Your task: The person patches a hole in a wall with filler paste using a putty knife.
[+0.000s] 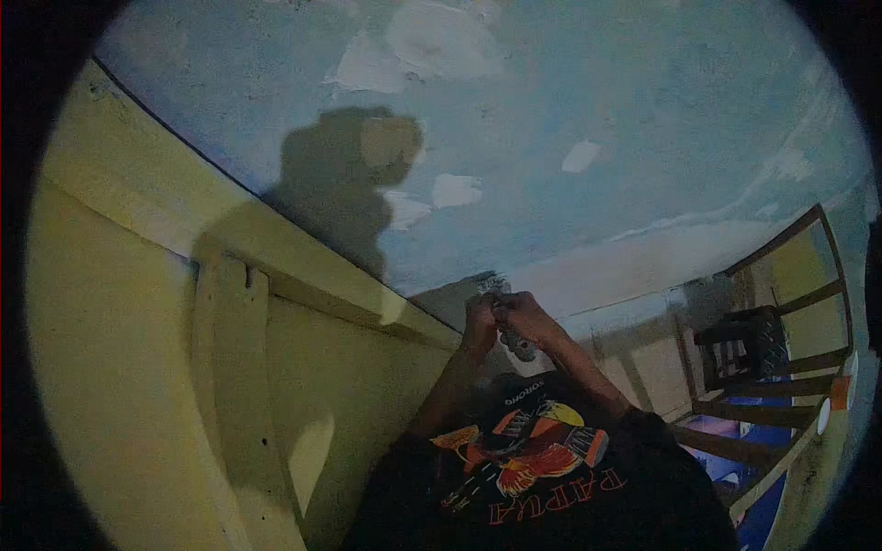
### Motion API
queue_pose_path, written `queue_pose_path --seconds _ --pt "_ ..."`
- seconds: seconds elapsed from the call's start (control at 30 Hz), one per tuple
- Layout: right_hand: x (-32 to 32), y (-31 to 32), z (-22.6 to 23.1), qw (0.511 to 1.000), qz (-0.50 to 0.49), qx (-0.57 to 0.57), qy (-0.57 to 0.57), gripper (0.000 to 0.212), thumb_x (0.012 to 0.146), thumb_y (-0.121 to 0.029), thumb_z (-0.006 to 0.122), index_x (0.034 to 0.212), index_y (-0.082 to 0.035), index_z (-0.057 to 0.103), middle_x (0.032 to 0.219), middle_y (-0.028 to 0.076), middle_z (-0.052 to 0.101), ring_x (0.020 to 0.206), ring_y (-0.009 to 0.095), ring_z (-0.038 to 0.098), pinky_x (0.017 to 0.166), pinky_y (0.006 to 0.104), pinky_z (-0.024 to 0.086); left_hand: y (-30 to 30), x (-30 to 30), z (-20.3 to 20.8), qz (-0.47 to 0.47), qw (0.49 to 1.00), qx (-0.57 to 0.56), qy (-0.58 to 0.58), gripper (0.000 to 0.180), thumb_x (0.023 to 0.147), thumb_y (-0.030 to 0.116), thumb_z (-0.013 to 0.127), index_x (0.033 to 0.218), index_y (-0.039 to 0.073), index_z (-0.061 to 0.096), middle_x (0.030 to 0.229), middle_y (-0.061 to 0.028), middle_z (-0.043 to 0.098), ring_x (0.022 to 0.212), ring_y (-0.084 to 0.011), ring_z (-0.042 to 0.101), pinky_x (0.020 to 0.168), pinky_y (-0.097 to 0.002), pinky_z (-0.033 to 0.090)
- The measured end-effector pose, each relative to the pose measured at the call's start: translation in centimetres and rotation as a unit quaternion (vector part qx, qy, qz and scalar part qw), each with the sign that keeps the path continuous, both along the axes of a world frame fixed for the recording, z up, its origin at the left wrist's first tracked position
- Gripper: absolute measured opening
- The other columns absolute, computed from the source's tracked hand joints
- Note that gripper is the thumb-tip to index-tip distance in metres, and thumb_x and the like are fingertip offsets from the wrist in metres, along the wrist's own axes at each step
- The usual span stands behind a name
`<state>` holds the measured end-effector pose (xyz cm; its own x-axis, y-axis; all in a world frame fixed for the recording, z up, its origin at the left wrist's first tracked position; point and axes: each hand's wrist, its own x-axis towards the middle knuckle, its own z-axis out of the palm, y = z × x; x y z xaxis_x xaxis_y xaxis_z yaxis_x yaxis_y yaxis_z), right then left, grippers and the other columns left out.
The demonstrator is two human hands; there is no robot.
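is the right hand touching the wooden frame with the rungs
Apart: the head view shows a wide gap between the right hand and the wooden frame farther right.

The lettering I can see is on the black T-shirt [404, 500], arranged around its colourful print [537, 468]. Just below the print runs a larger word [558, 500] in outlined reddish capitals, upside down from here and slanting up to the right. Just above the print sits a smaller word [525, 393] in thin pale capitals, also inverted, on a slight slant. Within the print, some letter-like strokes are too small and dim to make out.
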<state>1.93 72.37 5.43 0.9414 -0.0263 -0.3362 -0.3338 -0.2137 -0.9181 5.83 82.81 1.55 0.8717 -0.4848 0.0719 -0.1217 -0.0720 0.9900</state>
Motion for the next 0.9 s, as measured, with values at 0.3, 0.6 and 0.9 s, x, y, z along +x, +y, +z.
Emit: queue_pose_path --seconds 0.3,0.6,0.9 --pt "-0.5 0.5 1.7 1.0 0.015 -0.023 -0.003 0.03 0.071 -0.014 0.042 0.092 0.006 0.049 0.056 0.011 0.052 0.05 0.015 0.05 0.048 0.0269 0.04 0.1 1.0 -2.5 0.051 0.998 -0.011 0.033 0.023 0.077 0.021 0.043 0.065 0.002 0.051 0.054 -0.001 0.045 0.045 -0.0118 0.043 0.039 -0.0247 0.033" --pt "-0.8 0.7 2.4 0.999 -0.006 0.037 -0.017 0.025 0.071 -0.015 0.043 0.085 0.004 0.05 0.062 0.013 0.054 0.055 0.015 0.05 0.052 0.0272 0.041 0.3 0.5 1.1 0.051 0.953 -0.064 0.291 0.018 0.074 0.019 0.048 0.066 0.003 0.051 0.057 -0.0031 0.047 0.046 -0.0109 0.043 0.038 -0.0229 0.032" --pt "-0.6 0.7 2.0 0.998 -0.051 -0.004 -0.048 0.025 0.07 -0.016 0.045 0.08 0.006 0.051 0.062 0.012 0.054 0.059 0.013 0.049 0.054 0.0269 0.041 0.4 0.1 1.3 0.018 0.984 0.09 -0.154 0.022 0.076 0.02 0.044 0.068 0.001 0.051 0.066 -0.0025 0.049 0.056 -0.0107 0.047 0.045 -0.026 0.037"
